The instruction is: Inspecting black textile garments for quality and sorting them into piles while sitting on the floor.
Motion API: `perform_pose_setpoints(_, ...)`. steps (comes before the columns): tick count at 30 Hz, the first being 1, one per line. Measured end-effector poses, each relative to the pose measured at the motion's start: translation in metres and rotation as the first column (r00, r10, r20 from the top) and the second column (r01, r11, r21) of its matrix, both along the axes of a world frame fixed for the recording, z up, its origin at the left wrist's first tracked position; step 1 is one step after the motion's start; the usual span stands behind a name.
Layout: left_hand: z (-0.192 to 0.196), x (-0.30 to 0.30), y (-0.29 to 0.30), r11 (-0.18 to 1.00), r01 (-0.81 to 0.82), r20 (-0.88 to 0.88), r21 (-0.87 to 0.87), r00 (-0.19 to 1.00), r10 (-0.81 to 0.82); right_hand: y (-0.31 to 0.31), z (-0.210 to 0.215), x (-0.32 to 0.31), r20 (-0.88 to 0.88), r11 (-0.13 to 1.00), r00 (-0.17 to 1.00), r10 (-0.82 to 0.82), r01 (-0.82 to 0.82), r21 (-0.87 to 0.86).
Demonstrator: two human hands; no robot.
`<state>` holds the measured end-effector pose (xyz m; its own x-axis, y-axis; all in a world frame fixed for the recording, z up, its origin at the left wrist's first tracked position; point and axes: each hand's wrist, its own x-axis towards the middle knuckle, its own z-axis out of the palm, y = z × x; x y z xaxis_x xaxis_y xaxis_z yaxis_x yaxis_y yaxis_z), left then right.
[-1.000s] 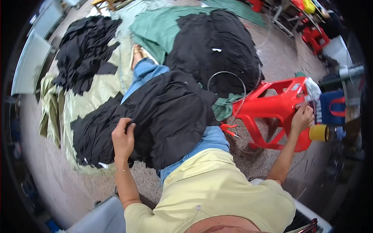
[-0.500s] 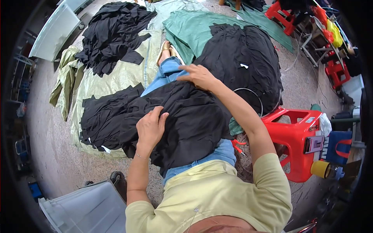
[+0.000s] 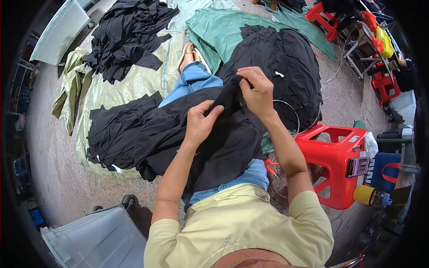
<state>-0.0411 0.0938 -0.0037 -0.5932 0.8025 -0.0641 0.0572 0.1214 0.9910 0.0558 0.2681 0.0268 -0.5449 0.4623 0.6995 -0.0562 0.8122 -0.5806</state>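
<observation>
Left hand (image 3: 201,123), right hand (image 3: 258,93): fingertips pinched together on black cloth (image 3: 227,94), raised between them; red stool (image 3: 337,156) right of fingers.

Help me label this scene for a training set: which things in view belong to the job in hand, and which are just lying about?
Likely the job:
crumpled black cloth, held in the left hand and right hand
probably the large rounded black cloth pile

Seemingly just lying about:
red plastic stool
blue bag with a red handle
grey plastic wheeled bin
</observation>
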Motion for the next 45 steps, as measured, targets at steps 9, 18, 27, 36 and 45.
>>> perform_pose_setpoints(9,-0.023,0.012,-0.029,0.95,-0.277,0.474,0.143,0.862,0.179,-0.084,-0.039,0.038,0.333,0.952,0.898,0.288,-0.23,-0.203)
perform_pose_setpoints(18,0.009,0.028,-0.042,0.984,-0.137,-0.554,0.112,0.814,0.177,-0.126,-0.022,0.066,0.272,0.995,0.958,0.096,-0.088,-0.042)
perform_pose_setpoints(27,-0.006,0.018,-0.078,0.993,0.111,0.227,-0.039,0.969,-0.1,-0.149,-0.037,0.077,0.196,0.983,0.979,0.062,-0.026,-0.184)
perform_pose_setpoints(36,-0.023,0.024,-0.088,0.998,0.057,0.441,0.019,0.895,-0.06,-0.152,-0.043,0.081,0.202,0.979,0.974,0.1,-0.06,-0.194)
perform_pose_setpoints(45,-0.014,0.034,-0.086,1.0,-0.009,0.311,-0.025,0.95,0.016,-0.151,-0.036,0.08,0.196,0.968,0.972,0.125,-0.077,-0.237)
